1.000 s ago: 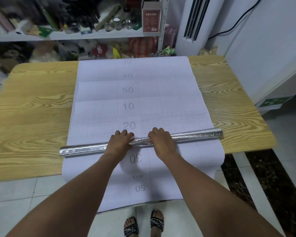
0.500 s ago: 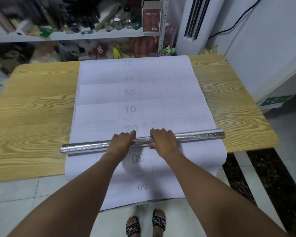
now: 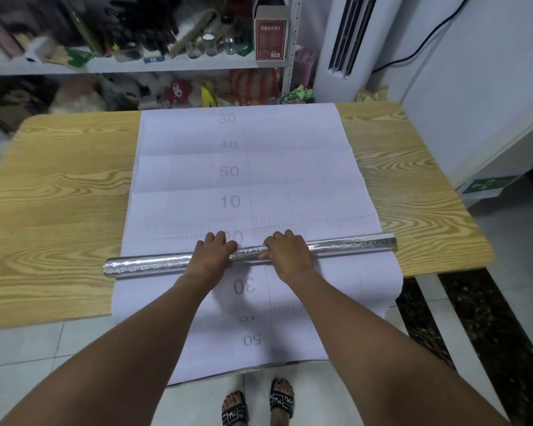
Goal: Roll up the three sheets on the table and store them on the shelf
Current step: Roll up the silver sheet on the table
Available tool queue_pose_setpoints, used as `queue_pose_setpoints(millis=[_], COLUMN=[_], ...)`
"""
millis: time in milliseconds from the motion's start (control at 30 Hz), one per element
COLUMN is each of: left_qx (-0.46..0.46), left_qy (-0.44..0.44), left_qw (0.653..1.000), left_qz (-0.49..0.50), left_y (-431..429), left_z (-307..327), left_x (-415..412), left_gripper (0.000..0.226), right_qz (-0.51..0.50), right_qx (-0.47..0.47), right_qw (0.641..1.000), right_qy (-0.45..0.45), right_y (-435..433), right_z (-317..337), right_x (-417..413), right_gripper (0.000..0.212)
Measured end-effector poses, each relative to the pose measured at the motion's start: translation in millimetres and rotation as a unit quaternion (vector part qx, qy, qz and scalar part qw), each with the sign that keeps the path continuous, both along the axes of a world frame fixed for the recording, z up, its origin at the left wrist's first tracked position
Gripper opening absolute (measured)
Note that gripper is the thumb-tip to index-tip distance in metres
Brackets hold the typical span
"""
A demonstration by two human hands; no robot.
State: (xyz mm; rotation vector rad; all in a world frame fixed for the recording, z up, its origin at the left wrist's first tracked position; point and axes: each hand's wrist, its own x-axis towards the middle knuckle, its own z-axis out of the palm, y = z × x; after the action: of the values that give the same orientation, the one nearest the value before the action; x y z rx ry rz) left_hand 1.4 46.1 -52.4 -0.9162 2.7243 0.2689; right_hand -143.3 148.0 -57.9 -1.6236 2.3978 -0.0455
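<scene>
Left grip point(image 3: 213, 251) and right grip point(image 3: 287, 251) clasp the silver roll point(image 3: 151, 265) lying crosswise.

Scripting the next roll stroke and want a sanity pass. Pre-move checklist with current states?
1. Left hand and right hand both on the silver roll: ok.
2. Roll square to the white sheet: cannot tell, wide-angle view skews lines.
3. Roll ends flush with sheet edges: not ok, left end juts over the table.
4. Sheet ahead lying flat: ok, creases only.
5. Free spot on the shelf: cannot tell, cluttered and blurred.
</scene>
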Motion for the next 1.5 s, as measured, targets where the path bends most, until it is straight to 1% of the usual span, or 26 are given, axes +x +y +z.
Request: queue_pose_setpoints(millis=[67,133,300,400,433,567,633,700,767,833,933,1067,1167,1233,1300,1333,1433,1467,1500], left_qx=[0.012,0.025,0.018,0.020,0.021,0.051,0.071,0.077,0.079,0.068,0.048,-0.003,0.003,0.006,0.013,0.018,0.029,0.027,0.023], left_qy=[0.009,0.019,0.048,0.063,0.062,0.039,0.036,0.039,0.038,0.037,0.025,0.015,0.024,0.033,0.041,0.045,0.059,0.060,0.060], left_qw=[1.000,0.999,0.999,0.998,0.998,0.998,0.997,0.996,0.996,0.997,0.998,1.000,0.999,0.999,0.998,0.998,0.997,0.997,0.997], left_qz=[0.008,0.017,0.015,0.013,0.011,0.006,0.006,0.010,0.024,0.024,0.011,0.012,0.027,0.033,0.037,0.041,0.048,0.043,0.036], left_y=[-2,-3,-2,-2,-2,-1,-1,0,2,4,4,5,6,6,6,7,9,10,10], left_z=[0,-1,-3,-4,-4,-8,-8,-8,-7,-6,-7,-4,-4,-7,-8,-7,0,2,3], left_x=[-1,-1,0,1,2,5,3,2,1,1,1,1,0,0,1,1,1,1,1], left_gripper=[0.042,0.043,0.033,0.030,0.030,0.037,0.034,0.035,0.043,0.047,0.049,0.049,0.049,0.049,0.046,0.044,0.038,0.038,0.037], right_qz=[-0.015,-0.016,0.009,0.020,0.025,0.025,0.021,0.021,0.013,0.005,0.019,0.029,0.038,0.043,0.043,0.044,0.052,0.058,0.065], right_qx=[-0.006,-0.003,-0.008,-0.001,0.007,0.024,0.030,0.036,0.031,0.021,0.020,0.021,0.020,0.018,0.025,0.025,0.037,0.036,0.028], right_qw=[1.000,1.000,0.999,1.000,0.999,0.999,0.999,0.999,0.999,0.999,1.000,0.999,0.999,0.998,0.998,0.998,0.998,0.998,0.997], right_qy=[-0.014,-0.002,0.035,0.022,0.018,0.005,-0.005,-0.015,-0.027,-0.033,-0.010,-0.002,0.025,0.035,0.039,0.035,-0.004,-0.008,-0.003], right_y=[0,0,1,1,1,0,-4,-7,-7,-6,-2,2,3,4,5,5,6,7,8], right_z=[0,-2,-5,-3,-2,-4,-2,2,4,6,6,4,4,1,-3,-4,-5,-5,-5], right_x=[1,3,1,-2,-3,-6,-6,-6,-5,-4,-1,4,5,3,1,1,-3,-5,-6], right_gripper=[0.030,0.028,0.030,0.047,0.048,0.033,0.030,0.029,0.028,0.033,0.031,0.039,0.041,0.039,0.030,0.029,0.056,0.060,0.057])
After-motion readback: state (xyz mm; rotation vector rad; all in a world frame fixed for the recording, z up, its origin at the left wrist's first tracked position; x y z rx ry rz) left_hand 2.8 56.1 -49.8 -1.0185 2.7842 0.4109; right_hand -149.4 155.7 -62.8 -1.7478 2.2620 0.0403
